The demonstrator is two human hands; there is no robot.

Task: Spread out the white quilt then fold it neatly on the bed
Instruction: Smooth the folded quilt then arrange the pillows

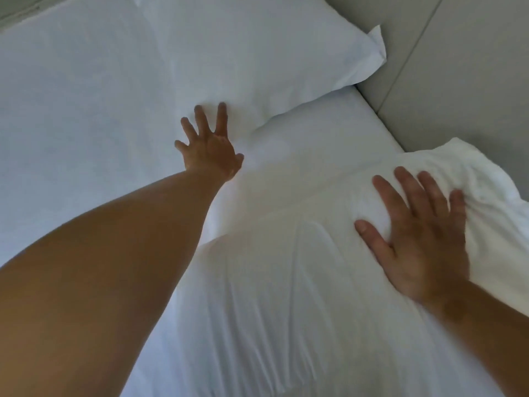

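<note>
Bed (71,96) fills most of the view, white sheet, smooth. Grey padded headboard (458,67) runs along the bed's far right edge. White quilt (272,296) lies bunched and creased on the bed's near right part, one puffy end reaching toward the headboard. Pillow (257,53) sits flat on the bed beyond the quilt, its corner touching the headboard. Left hand (209,147), bare arm stretched out, fingers spread wide, palm down, pressing flat on the bed at the pillow's near edge, holding nothing. Right hand (420,239) flat on the quilt's puffy end, fingers spread, palm down, pressing into fabric, no grasp seen.
</note>
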